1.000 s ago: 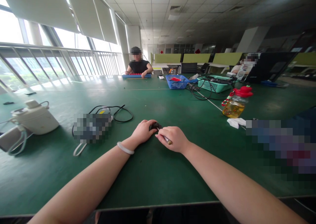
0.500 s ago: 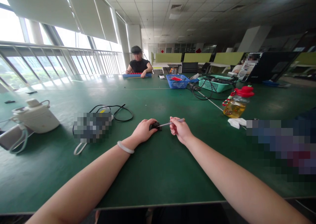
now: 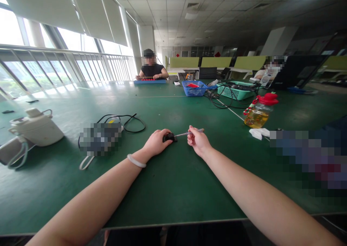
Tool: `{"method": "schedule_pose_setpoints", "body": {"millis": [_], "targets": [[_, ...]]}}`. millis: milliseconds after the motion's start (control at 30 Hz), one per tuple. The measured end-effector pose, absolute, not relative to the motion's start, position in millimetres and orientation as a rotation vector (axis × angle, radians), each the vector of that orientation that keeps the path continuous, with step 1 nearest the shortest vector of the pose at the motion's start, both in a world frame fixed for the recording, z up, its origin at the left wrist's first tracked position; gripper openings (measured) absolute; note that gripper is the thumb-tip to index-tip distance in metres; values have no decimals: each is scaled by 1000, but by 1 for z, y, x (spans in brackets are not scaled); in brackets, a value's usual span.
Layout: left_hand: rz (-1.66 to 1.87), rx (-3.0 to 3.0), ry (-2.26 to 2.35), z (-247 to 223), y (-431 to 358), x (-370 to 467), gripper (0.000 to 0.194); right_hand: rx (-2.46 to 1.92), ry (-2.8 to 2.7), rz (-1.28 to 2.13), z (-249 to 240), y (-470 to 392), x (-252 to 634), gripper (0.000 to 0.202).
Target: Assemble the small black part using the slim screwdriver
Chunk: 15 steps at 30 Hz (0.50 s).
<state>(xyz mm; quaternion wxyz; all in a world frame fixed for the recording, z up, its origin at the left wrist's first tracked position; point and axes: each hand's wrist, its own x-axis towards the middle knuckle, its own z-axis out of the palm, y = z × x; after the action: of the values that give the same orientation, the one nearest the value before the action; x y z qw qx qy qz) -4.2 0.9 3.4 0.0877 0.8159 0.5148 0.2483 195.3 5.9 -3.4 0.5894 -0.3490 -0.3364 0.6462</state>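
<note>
Small black object (image 3: 170, 137), its material not clear to me, is on the green table (image 3: 162, 191), straight ahead at twelve o'clock from the person's body; taking this object as the centre of a clock, I go from left to right. At nine o'clock, far off, stands a white plastic container (image 3: 40, 130), too distant to give trouble. At ten o'clock lies a thin black cable (image 3: 135, 125) in a loop, near the left hand (image 3: 157, 142); if this hand moves outward, I think it could catch the loop. The left hand, with a white ring-shaped bracelet (image 3: 136, 162) at the wrist, is closed on the object from the left. Its thumb and fingertips are near the tip of the thin, shiny, pen-like tool (image 3: 182, 134), so a slip of the tip could poke them. Should this hold be too light, a push from the side could turn the object or make it slide. At three o'clock, the right hand (image 3: 199, 141) has its fingers closed around the tool, well behind the tip, which may make the aim less steady. Whether the tip really touches the object, I cannot tell.
</note>
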Motion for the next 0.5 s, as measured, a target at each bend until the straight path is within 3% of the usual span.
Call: {"method": "schedule_pose_setpoints", "body": {"millis": [500], "targets": [[724,2494,1352,5,-2,-6,34,-784,-744,1506,-3,7,197,28]]}}
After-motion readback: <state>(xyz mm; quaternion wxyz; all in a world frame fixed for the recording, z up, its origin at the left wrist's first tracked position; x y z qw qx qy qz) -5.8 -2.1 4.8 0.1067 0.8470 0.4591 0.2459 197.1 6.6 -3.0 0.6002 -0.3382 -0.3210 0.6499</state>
